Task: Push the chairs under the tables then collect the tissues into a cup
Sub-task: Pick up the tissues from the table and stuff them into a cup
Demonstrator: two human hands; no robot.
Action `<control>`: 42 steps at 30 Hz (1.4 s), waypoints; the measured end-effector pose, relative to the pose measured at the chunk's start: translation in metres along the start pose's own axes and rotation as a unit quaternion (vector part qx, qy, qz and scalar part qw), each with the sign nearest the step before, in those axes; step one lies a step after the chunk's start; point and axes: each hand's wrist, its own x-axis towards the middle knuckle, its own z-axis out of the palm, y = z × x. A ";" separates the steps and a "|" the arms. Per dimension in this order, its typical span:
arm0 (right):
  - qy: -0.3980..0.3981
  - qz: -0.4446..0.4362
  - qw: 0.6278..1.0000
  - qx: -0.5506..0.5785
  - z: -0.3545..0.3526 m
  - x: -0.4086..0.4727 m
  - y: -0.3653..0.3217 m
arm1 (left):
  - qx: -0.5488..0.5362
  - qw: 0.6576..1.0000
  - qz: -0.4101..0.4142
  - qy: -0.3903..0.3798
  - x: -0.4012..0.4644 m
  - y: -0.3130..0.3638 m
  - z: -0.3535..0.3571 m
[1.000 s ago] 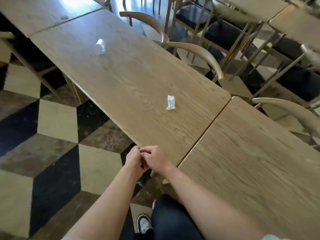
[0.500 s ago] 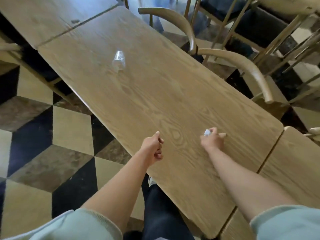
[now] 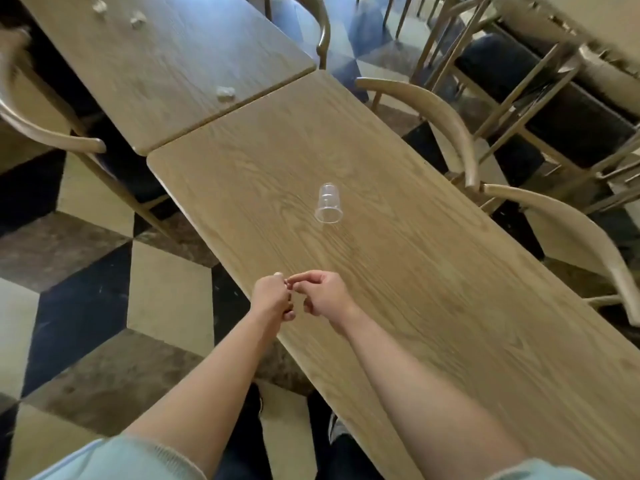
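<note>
Head camera looks down on my two hands meeting over the near edge of the long table (image 3: 398, 289). My left hand (image 3: 272, 301) is curled into a loose fist, and a speck of white shows at its top; I judge that is tissue kept bunched there, though most of it is hidden. My right hand (image 3: 323, 294) is half closed, its forefinger and thumb reaching across to touch the left fist, as if passing something over; whether it pinches anything I cannot tell.

The clear plastic cup (image 3: 328, 203) lies on its side, beyond my hands toward the middle of the table, mouth turned toward me. Lying like that it will hold nothing well, so I would stand it up before dropping tissue in.

Past the cup, on the adjoining table (image 3: 166, 64), three crumpled tissues wait: one (image 3: 225, 94) near the seam between the tables, and two (image 3: 138, 21) at the far end. Right of the cup, two curved-back chairs (image 3: 446, 119) stand close against the table edge, seemingly tucked in.
</note>
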 end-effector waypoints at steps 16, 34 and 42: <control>0.398 0.008 0.872 -0.286 -0.012 0.168 -0.096 | 0.097 0.984 -0.052 -0.138 0.121 0.183 -0.109; 0.246 -0.216 0.932 -0.157 0.118 0.257 -0.209 | -0.016 0.983 0.092 -0.161 0.215 0.372 -0.126; 0.167 -0.146 0.939 -0.261 0.225 0.279 -0.269 | 0.086 0.942 0.234 -0.226 0.244 0.415 -0.178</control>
